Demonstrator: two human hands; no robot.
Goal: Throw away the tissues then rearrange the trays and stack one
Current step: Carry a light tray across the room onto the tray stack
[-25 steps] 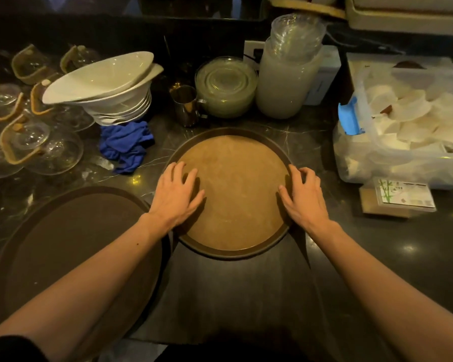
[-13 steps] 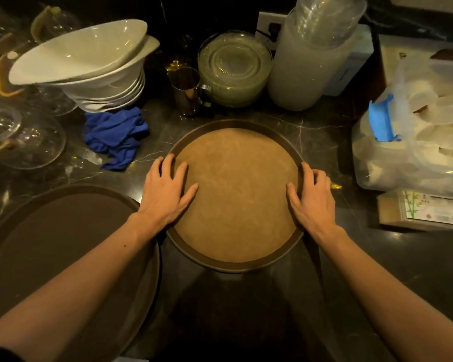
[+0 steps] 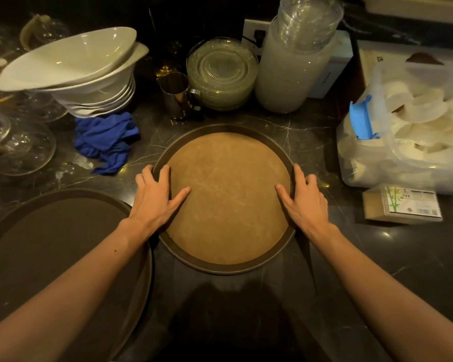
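A round tan tray (image 3: pixel 228 152) with a dark rim lies flat on the black marble counter in the middle. My left hand (image 3: pixel 156 197) grips its left rim, thumb on the tray's surface and fingers curled over the edge. On the opposite rim my right hand (image 3: pixel 304 197) holds it the same way. A larger dark brown oval tray (image 3: pixel 50 244) lies at the lower left, partly under my left forearm. No loose tissues show on the trays.
Behind the tray stand stacked white bowls (image 3: pixel 89 74), a crumpled blue cloth (image 3: pixel 107 139), a metal jug (image 3: pixel 177 96), glass plates (image 3: pixel 221 71) and a tall cup stack (image 3: pixel 296 61). Glass domes (image 3: pixel 19 147) crowd the left. A clear bin of white items (image 3: pixel 416 131) and a small packet box (image 3: pixel 403 205) sit right.
The view has moved closer over the counter. Both hands shifted from lying flat on the tan tray to gripping its rim, fingers curled over the edges.
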